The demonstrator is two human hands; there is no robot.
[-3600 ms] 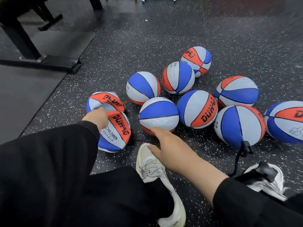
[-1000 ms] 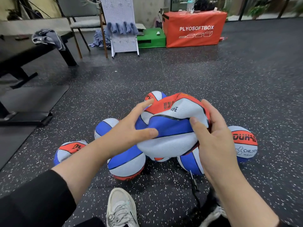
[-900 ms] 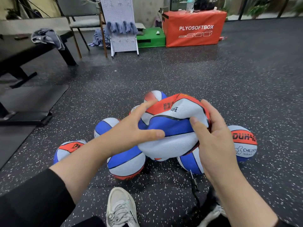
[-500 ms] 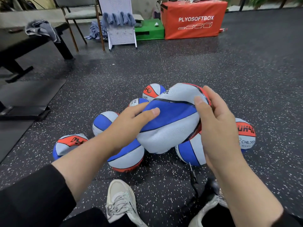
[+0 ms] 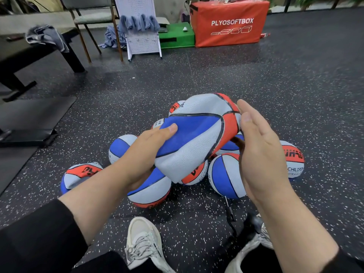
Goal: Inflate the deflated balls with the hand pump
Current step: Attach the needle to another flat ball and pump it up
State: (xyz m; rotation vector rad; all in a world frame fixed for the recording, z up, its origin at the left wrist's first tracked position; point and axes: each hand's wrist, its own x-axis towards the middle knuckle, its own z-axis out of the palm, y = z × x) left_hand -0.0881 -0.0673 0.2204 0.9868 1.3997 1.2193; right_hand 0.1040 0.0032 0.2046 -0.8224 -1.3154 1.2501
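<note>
1. Holding the limp, caved-in blue, grey and red rubber ball (image 5: 197, 134) above the floor, the left hand (image 5: 143, 152) grips its lower left edge, with the thumb lying on the blue panel and the fingers hidden under the ball.
2. The right hand (image 5: 260, 152) stands with flat, straight fingers against the right side of the ball; it does not curl around it.
3. Under the held ball, a cluster of round blue, grey and red balls (image 5: 226, 176) lies on the dark speckled rubber floor (image 5: 295, 95).
4. A thin black pump hose (image 5: 229, 211) lies on the floor just beside the nearest round ball, between two pale sneakers (image 5: 143, 241).
5. Far behind, an orange box with the words PLYOSOFTBOX (image 5: 230, 24) stands beside a green block (image 5: 177, 36).
</note>
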